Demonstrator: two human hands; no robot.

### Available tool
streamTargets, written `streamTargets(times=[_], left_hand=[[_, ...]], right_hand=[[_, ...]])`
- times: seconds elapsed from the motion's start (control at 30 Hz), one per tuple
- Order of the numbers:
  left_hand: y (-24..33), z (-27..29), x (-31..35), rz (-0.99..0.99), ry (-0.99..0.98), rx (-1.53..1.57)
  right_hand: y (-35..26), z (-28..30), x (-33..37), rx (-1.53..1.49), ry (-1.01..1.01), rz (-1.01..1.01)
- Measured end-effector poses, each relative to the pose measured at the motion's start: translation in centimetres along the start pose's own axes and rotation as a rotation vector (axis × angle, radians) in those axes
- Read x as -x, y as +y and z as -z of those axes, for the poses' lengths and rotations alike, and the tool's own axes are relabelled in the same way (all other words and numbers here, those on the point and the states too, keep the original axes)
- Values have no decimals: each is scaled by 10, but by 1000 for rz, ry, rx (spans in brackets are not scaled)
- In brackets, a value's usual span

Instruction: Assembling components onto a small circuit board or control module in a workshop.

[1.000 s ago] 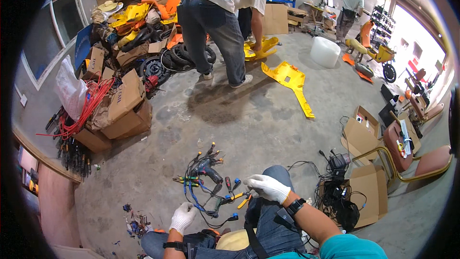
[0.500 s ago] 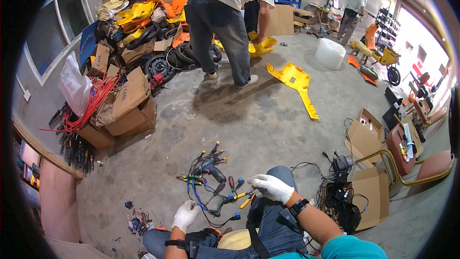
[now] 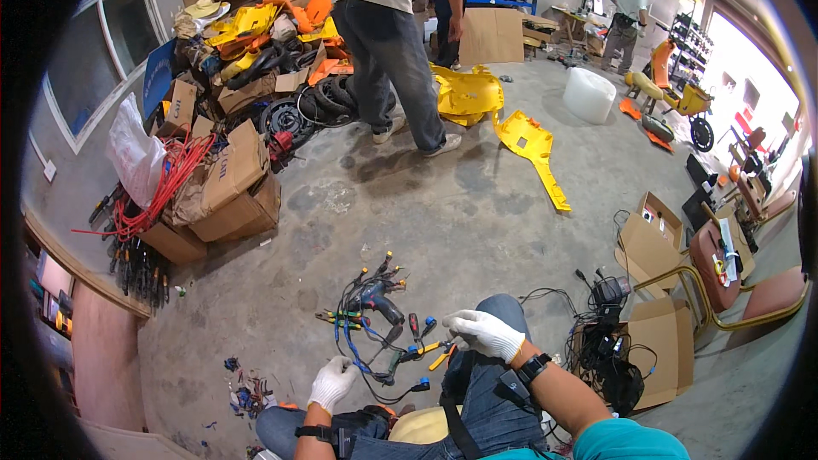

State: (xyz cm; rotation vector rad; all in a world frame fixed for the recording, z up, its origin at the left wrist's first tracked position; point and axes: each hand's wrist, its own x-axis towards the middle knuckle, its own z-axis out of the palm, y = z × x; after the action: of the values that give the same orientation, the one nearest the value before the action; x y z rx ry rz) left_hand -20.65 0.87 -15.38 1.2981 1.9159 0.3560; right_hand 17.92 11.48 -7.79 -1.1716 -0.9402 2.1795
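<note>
My left hand (image 3: 332,382), in a white knit glove, hovers over my lap with its fingers curled toward the thumb; anything between them is too small to make out. Over my raised right knee rests my right hand (image 3: 484,332), also gloved, its fingers loosely stretched to the left. On the floor before me lie a dark power drill (image 3: 381,305) and a bundle of wires (image 3: 358,356) with coloured connectors. Beside the right hand are a red-and-black screwdriver (image 3: 414,325) and a yellow-handled tool (image 3: 439,361), partly hidden by the knee.
A tangle of black chargers and cables (image 3: 605,332) lies at right, by open cardboard boxes (image 3: 660,349) and a chair (image 3: 716,260). Wire scraps (image 3: 249,396) litter the left floor. Yellow panels (image 3: 532,149) lie ahead, near a standing person (image 3: 383,43). Others are farther back.
The person ahead has straightened up from bending, leaving a yellow panel on the floor. The other long yellow panel has shifted slightly right. My hands have hardly moved.
</note>
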Motion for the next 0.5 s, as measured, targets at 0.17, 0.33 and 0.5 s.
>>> streamTargets(times=[0.17,0.33,0.5], left_hand=[[3,2,0,11,4,-12],[5,1,3,81,-38,-18],[12,3,5,104,-31,-3]], right_hand=[[0,3,-2,23,-13,1],[12,10,-9,-36,-17,-9],[12,10,-9,-43,-6,-10]])
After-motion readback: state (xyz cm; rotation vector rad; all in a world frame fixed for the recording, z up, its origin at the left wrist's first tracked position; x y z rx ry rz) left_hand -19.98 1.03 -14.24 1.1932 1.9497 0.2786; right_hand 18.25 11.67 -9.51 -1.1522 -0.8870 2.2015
